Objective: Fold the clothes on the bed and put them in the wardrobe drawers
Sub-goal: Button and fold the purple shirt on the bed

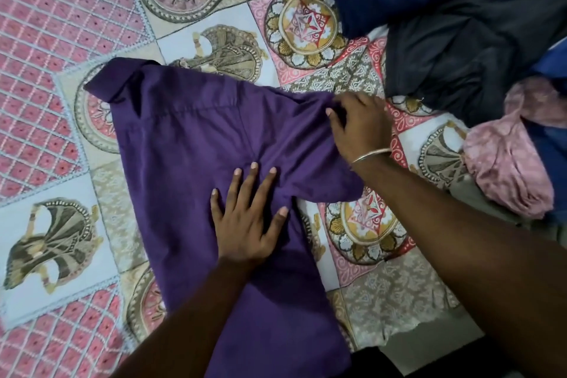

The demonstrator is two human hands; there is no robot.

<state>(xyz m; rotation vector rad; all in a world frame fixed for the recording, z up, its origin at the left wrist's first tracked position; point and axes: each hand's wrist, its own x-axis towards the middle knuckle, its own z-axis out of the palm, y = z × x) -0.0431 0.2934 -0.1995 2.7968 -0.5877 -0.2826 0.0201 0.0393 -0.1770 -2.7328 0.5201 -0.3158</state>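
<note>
left hand point(245, 218) lies flat with fingers spread and straight, pressing down on the middle of the purple shirt point(196, 144), which is spread back-up across the patterned bedspread point(55, 24), the widest thing in view. the shirt's long axis runs from its collar point(113, 80), up and to the left, down toward the person at the lower edge of the picture, so the body of it lies slantwise between the two arms.

right hand point(359, 126), with a thin bangle point(369, 155) at the wrist, has its fingers curled into the cloth at the shirt's right shoulder, where the short sleeve point(322, 175) sticks out to the right; it looks like a pinch on the fabric, though the fingertips are partly buried in the folds. that sleeve lies directly under and beside the right hand, well away from the left, so the right hand is the one placed to carry it inward, across the long axis, toward the pinning left palm.

beyond the right hand, at the upper right, a heap of unfolded clothes waits: dark navy garments point(429, 9) and a crumpled pink garment point(509, 163). the folding has barely started, and no wardrobe drawer shows.
</note>
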